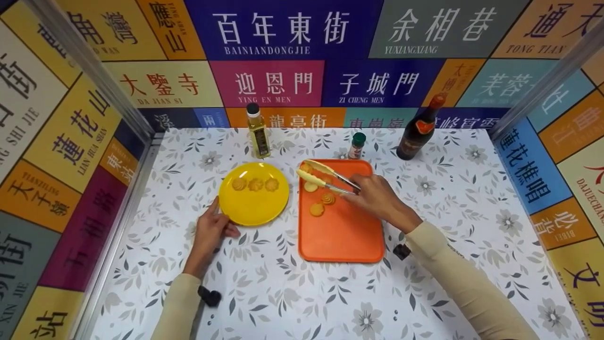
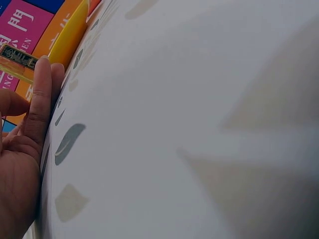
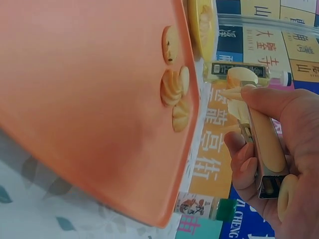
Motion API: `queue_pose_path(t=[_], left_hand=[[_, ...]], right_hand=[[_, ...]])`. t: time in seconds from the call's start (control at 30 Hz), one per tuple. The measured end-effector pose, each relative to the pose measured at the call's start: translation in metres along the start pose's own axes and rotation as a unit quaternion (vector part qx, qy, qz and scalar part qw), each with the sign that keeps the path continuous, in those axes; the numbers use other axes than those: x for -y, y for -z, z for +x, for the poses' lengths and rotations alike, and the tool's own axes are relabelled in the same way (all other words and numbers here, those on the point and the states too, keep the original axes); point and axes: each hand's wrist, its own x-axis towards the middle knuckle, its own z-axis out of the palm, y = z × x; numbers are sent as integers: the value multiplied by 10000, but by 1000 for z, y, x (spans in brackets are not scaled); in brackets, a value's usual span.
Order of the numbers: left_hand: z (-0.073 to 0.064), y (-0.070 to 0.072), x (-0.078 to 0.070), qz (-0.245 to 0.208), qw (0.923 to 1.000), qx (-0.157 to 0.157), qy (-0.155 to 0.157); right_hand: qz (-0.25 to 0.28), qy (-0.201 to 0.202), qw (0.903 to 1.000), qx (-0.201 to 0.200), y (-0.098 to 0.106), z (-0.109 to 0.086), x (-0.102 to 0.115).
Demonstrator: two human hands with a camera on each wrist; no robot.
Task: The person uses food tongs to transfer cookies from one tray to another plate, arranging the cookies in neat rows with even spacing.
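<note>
My right hand grips metal tongs with cream-coloured tips, held over the upper part of the orange tray. One piped cookie shows between the tips; whether they pinch it I cannot tell. Several more cookies lie on the tray below. Left of it is a round yellow plate bearing a row of 3 cookies. My left hand touches the plate's lower-left rim, and its longer fingers look extended in the left wrist view.
Behind the plate stands an oil bottle with a black cap. A small green-capped shaker is just beyond the tray, and a dark red-topped bottle stands farther right. Printed panels wall in the floral-covered table at back and sides.
</note>
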Motion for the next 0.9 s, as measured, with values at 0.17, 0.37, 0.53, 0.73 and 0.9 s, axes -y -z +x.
queue_pose_path(t=[0.17,0.37,0.53,0.73,0.9], left_hand=[[0,0,0,-96,9999,5,41],[1,0,-1,-170,9998,-25,125],[0,0,-1,-113,9999,-13,107],[-1,0,0,-39,9999,24,-114],[0,0,1,-36,10000,24,-68]], right_hand=[[70,-20,9998,160,-2,4,7],[58,142,9998,155,-5,9,15],[104,291,9994,144,-7,11,21],[88,390,9991,142,-11,13,26],[135,391,9990,172,-13,15,31]])
